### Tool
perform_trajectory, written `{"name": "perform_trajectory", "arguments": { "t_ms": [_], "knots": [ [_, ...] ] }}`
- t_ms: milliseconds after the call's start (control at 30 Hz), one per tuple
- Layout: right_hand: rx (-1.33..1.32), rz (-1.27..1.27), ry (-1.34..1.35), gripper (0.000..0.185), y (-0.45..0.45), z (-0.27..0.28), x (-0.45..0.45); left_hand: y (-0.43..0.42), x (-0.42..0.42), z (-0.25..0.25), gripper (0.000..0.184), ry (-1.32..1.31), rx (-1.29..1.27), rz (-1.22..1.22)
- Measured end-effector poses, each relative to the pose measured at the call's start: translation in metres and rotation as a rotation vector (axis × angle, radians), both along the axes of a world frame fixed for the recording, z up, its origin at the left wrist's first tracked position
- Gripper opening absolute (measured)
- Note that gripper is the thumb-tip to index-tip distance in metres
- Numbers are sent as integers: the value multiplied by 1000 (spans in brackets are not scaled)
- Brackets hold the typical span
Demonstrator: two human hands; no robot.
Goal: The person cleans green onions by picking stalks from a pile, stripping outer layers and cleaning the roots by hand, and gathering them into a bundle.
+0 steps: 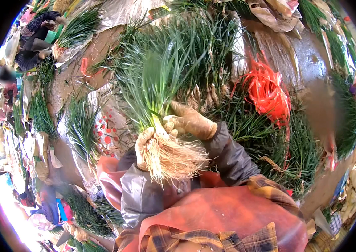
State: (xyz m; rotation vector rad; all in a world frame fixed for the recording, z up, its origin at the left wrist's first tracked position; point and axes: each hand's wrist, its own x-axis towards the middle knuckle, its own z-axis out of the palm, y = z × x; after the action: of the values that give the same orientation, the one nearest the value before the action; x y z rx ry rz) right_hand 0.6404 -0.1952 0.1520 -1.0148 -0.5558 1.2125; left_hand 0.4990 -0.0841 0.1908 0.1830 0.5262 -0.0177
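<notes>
A bunch of green garlic (pixel 154 86), with long flat leaves and pale stringy roots (pixel 176 155), is held upright in front of my apron. My left hand (pixel 143 147), in a light glove, wraps around the left side of the bunch near the root end. From the right, my gloved right hand (pixel 190 121) closes its fingers on the stems just above the roots. The leaves point away from me, and the roots hang toward my lap. Behind the bunch lies a thick pile of the same greens (pixel 203 46), some with roots showing.
A tangle of red plastic twine (pixel 268 92) lies on greens to the right. More greens (pixel 79 124) rest on a sack with red dots (pixel 106 130) at left. Other people (pixel 35 42) sit at the far left among more heaps. Plastic sheeting (pixel 276 50) covers ground at the back right.
</notes>
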Motion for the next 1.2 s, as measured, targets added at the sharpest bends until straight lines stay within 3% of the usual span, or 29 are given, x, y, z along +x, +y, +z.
{"name": "perform_trajectory", "arguments": {
  "t_ms": [33, 67, 133, 200, 267, 333, 400, 433, 467, 533, 567, 633, 733, 767, 833, 867, 900, 933, 967, 1033, 1067, 1100, 1167, 1200],
  "knots": [
    [28, -34, 64, 42, -2, 10, -3, -1, -1, -1, 38, 3, 1, 3],
    [-4, -166, -363, 32, -4, -4, -6, -4, -2, -2, 38, 29, 23, 38],
    [-154, -400, -774, 18, -12, -73, -9, -6, 0, -4, 38, 23, 36, 32],
    [-403, -598, -357, 15, -37, -110, 19, -3, -5, -8, 39, 18, 108, -36],
    [-791, 76, -725, 18, -50, -134, 31, -4, -2, -3, 41, -37, 47, -61],
    [-825, 888, -1165, 22, -63, -153, 3, -12, -1, -1, 41, -125, 130, 100],
    [-480, 971, -705, 36, -98, -172, -19, -18, -4, 4, 41, -80, 127, 183],
    [-795, 917, -813, 37, -71, -108, -6, -22, 2, 14, 44, -127, 135, 185],
    [-891, 888, -1018, 35, -57, -101, 22, -24, 8, 14, 45, -86, 180, 227],
    [-979, 405, -1595, 32, -53, -135, 64, -22, 7, 11, 44, 86, 248, 213],
    [-930, -95, -1914, 32, -62, -169, 78, -19, 6, 4, 40, 98, 299, 179],
    [-1328, -306, -965, 35, -36, -136, 94, -17, 10, 1, 41, 110, 206, 180],
    [-1278, -418, -851, 39, -24, -121, 98, -9, 6, -5, 42, 28, 64, 139],
    [-1132, -555, -683, 24, -25, -116, 91, -9, 4, -5, 43, 39, 54, 138],
    [-565, -600, -225, 16, -33, -93, 70, -14, 8, -2, 47, 98, 96, 143],
    [-344, -548, -391, 16, -38, -87, 53, -18, 13, 2, 46, 111, 133, 126],
    [-242, -456, -333, 16, -38, -66, 36, -20, 16, 5, 44, 119, 171, 103],
    [-148, -359, -268, 15, -39, -44, 20, -18, 15, 0, 46, 142, 159, 47],
    [-171, -216, 15, 15, -34, -15, 5, -18, 13, -3, 46, 117, 115, 28],
    [-84, -262, -229, 16, -29, -28, -19, -13, 0, -22, 45, 386, 431, -99],
    [166, -276, -972, 14, -22, -38, -3, -20, 6, -12, 46, 284, 207, -52],
    [45, -313, -477, 13, -18, -42, -8, -17, 10, -7, 49, 166, 52, -96],
    [-145, -479, 657, 12, -9, -27, -6, -16, 10, -3, 52, 134, 31, -134],
    [-129, -367, 753, 11, -12, -18, 0, -18, 10, -1, 47, 129, 43, -127]
  ]
}}
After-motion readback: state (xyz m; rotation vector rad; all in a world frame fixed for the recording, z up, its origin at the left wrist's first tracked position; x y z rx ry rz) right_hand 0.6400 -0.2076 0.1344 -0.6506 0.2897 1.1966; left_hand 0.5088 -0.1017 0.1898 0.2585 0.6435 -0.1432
